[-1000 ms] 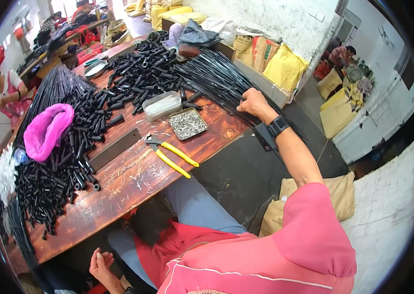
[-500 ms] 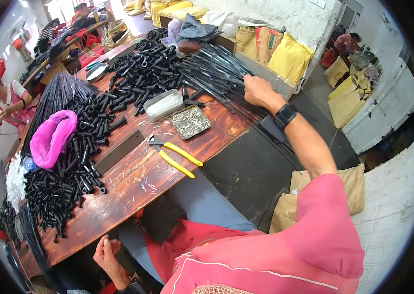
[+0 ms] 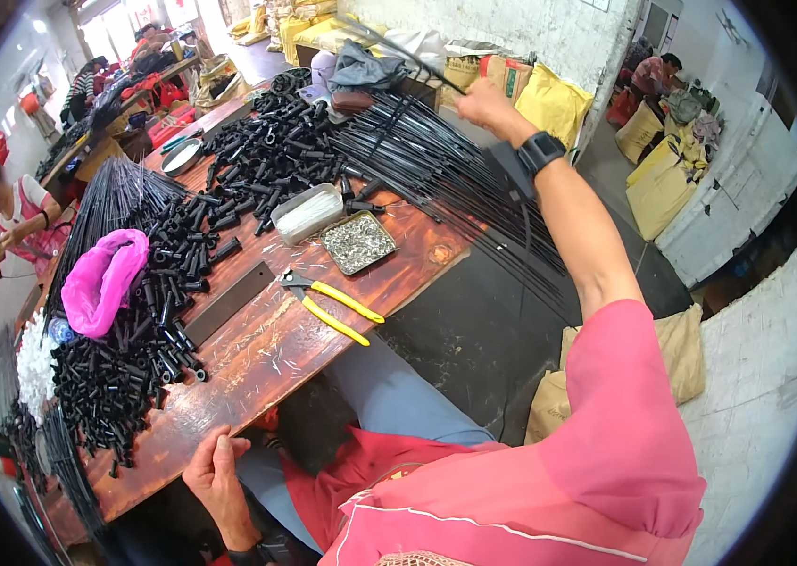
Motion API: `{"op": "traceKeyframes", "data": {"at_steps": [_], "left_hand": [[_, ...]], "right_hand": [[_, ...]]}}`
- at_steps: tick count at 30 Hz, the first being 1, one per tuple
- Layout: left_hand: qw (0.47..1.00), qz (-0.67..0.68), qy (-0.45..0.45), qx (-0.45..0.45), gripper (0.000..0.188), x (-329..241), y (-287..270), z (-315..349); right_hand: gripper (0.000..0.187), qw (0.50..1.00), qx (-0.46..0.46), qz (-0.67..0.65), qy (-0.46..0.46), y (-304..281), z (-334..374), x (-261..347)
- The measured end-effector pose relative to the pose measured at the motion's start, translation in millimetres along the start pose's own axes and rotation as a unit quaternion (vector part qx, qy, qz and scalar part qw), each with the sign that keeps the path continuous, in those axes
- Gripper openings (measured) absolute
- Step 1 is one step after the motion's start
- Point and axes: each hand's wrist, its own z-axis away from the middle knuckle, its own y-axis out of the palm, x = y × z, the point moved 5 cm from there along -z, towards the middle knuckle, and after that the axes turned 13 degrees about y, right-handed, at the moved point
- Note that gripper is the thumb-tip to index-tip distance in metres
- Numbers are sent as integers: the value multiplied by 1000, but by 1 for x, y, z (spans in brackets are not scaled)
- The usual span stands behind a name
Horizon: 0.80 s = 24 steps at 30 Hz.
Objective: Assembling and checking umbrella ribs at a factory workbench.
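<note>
My right hand (image 3: 483,102) is raised over the far right end of the wooden bench (image 3: 257,349), closed on a thin black rod (image 3: 403,58) lifted from the bundle of long black rods (image 3: 436,170) that fans off the bench edge. A black watch sits on that wrist. My left hand (image 3: 215,472) rests at the near edge of the bench, fingers curled against the wood, holding nothing. Yellow-handled pliers (image 3: 332,307) lie on the bench in front of me, near a flat dark plate (image 3: 229,302).
Heaps of short black tubes (image 3: 125,368) cover the bench's left and far parts. A pink bag (image 3: 101,278), a metal tray of small silvery parts (image 3: 358,241) and a clear plastic box (image 3: 306,212) sit among them. Yellow sacks (image 3: 549,104) stand behind. Another person (image 3: 12,222) works at left.
My right hand has risen from the rod bundle, pulling one black rod up and away. My left hand has come up from my lap to the bench's near edge.
</note>
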Motion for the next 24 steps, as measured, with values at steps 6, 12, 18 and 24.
{"op": "traceKeyframes", "data": {"at_steps": [6, 12, 18, 24], "left_hand": [[991, 27, 15, 132, 17, -27, 69, -29], [955, -85, 185, 215, 21, -39, 144, -55], [888, -215, 309, 265, 42, -33, 204, -53], [856, -273, 325, 294, 33, -6, 229, -40]], "right_hand": [[30, 917, 25, -394, 49, -21, 15, 43], [24, 794, 57, -605, -19, -43, 59, 71], [23, 771, 43, -635, -27, -33, 101, 76], [26, 810, 85, -580, -33, 24, 134, 58]]}}
